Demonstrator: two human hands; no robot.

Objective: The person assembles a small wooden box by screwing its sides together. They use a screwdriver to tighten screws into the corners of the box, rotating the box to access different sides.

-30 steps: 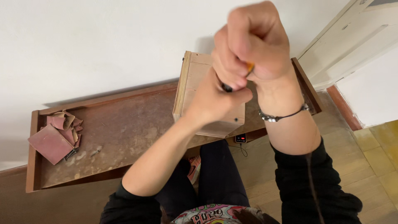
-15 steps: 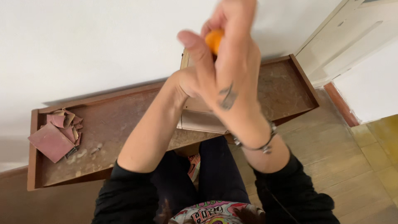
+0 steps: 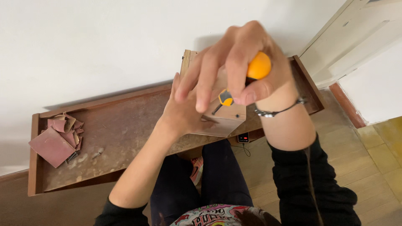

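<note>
Orange-handled screwdriver [image 3: 247, 77]: I grip it in my right hand [image 3: 238, 62], tip angled down onto the pale wooden box [image 3: 224, 119]. My left hand [image 3: 184, 113], at nine o'clock, presses the box steady on the worn brown tray [image 3: 117, 125].

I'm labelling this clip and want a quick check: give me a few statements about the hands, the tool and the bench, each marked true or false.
1. The right hand holds an orange-handled screwdriver. True.
2. The left hand rests against the small wooden box. True.
3. The sandpaper scraps lie at the tray's right end. False: they lie at its left end.
4. The right wrist is bare. False: it wears a bracelet.
5. The wooden tray stands beside a white wall. True.
</note>
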